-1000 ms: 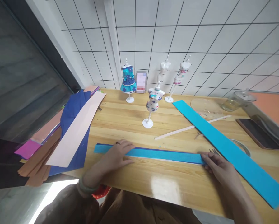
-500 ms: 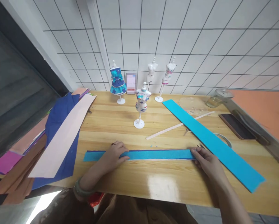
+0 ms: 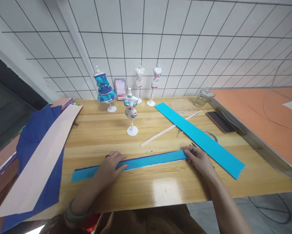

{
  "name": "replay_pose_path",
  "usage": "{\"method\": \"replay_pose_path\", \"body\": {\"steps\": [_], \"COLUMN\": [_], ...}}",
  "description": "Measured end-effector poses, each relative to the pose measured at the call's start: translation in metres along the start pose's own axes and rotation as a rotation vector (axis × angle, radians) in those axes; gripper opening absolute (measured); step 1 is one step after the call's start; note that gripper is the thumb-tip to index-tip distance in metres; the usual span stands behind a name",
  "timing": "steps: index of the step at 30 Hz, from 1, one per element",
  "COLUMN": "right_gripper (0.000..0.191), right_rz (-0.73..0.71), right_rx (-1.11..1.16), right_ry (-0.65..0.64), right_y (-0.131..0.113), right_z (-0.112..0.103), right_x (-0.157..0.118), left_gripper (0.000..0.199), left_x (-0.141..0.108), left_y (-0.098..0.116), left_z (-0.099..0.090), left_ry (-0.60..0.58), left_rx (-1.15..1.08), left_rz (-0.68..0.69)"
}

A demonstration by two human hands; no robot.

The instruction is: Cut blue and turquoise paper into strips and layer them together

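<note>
A narrow layered strip of crepe paper (image 3: 150, 160), bright blue on top with dark blue and pale edges showing, lies on the wooden table (image 3: 126, 195). My left hand (image 3: 111, 167) rests across its left part, fingers bent over the strip and thumb along it. At the strip's right end, my right hand (image 3: 197, 159) pinches the corner between thumb and fingers. Dark pointed tips, perhaps scissors (image 3: 192, 144), poke out just behind that hand. A wider bright blue strip (image 3: 199, 138) slants across the table beyond it.
Small white dress-form stands (image 3: 132, 130) and one in a blue ruffled dress (image 3: 105, 89) stand at the back. Pale paper (image 3: 39, 162) and dark blue paper (image 3: 54, 182) lie left. Rightward are a thin pale strip (image 3: 158, 134), phone (image 3: 220, 122) and glass jar (image 3: 201, 99).
My view has swung to the right, so the table's contents appear further left. The narrow strip now slants up toward its right end. Both hands remain on it.
</note>
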State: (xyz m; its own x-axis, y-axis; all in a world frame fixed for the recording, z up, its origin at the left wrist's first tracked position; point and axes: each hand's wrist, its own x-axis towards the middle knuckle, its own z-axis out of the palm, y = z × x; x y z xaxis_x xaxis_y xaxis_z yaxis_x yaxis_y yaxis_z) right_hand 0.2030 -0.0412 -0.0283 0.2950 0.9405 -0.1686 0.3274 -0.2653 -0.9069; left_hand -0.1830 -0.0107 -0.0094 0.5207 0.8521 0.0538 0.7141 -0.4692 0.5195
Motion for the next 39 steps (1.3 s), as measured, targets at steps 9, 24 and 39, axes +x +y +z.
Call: {"method": "replay_pose_path", "body": {"steps": [9,24,39], "right_gripper": [0.051,0.052,0.053], "right_rz": [-0.033,-0.057,-0.060], "right_rx": [0.046,0.035,-0.009], "right_ry": [0.055,0.073,0.091], "right_y": [-0.001,0.004,0.003], "right_z": [0.001,0.003,0.004], "right_x": [-0.005,0.000,-0.001], "left_gripper": [0.017,0.020,0.024], "left_x": [0.006,0.008,0.005], "left_y": [0.003,0.003,-0.001], "left_z": [0.019,0.019,0.018], "left_ry": [0.049,0.049,0.074], "left_rx": [0.005,0.011,-0.006], "left_rz": [0.049,0.042,0.040]}}
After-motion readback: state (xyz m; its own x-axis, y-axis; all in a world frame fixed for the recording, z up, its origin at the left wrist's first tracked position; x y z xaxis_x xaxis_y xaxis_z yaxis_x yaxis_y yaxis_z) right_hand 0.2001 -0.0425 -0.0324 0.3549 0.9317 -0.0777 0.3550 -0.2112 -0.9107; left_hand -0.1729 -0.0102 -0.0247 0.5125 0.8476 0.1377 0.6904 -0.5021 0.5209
